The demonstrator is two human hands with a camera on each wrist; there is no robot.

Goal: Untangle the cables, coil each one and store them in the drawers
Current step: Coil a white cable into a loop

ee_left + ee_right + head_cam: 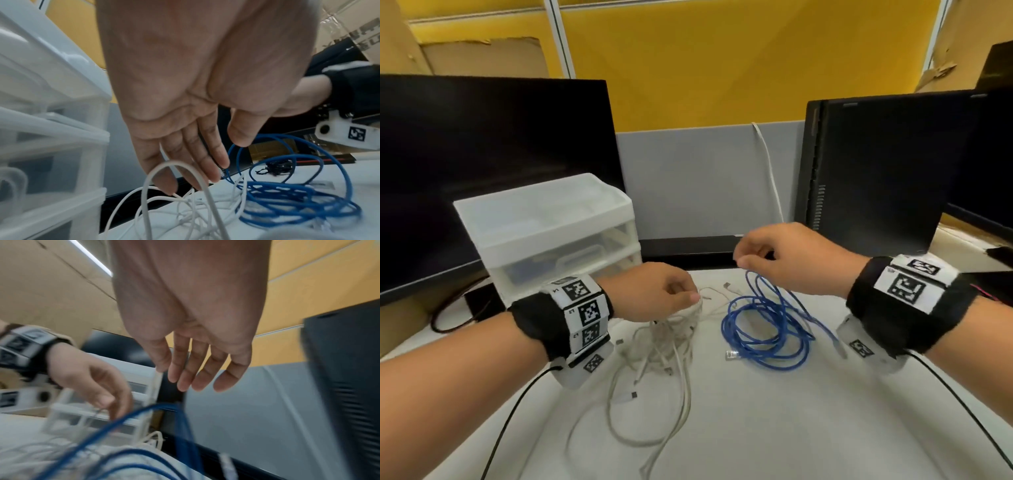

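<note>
A tangle of white cables (664, 342) lies mid-desk, with a loose blue cable (763, 308) beside it on the right. My left hand (681, 294) reaches down onto the top of the white tangle. In the left wrist view its fingers (205, 162) are nearly straight, the thumb stands apart, and the tips touch thin white strands (174, 163). My right hand (739, 260) hovers just above the raised blue loops. Its fingers (185, 378) hang relaxed with the blue cable (127, 417) below them, not in them. The translucent drawer unit (544, 219) stands at the back left, drawers pushed in.
A dark monitor (482, 171) fills the back left, behind the drawers. A black computer tower (876, 171) stands at the back right. A grey divider (705, 178) with a white cord (770, 171) runs between them. Black leads trail from both wrist cameras across the white desk (756, 428).
</note>
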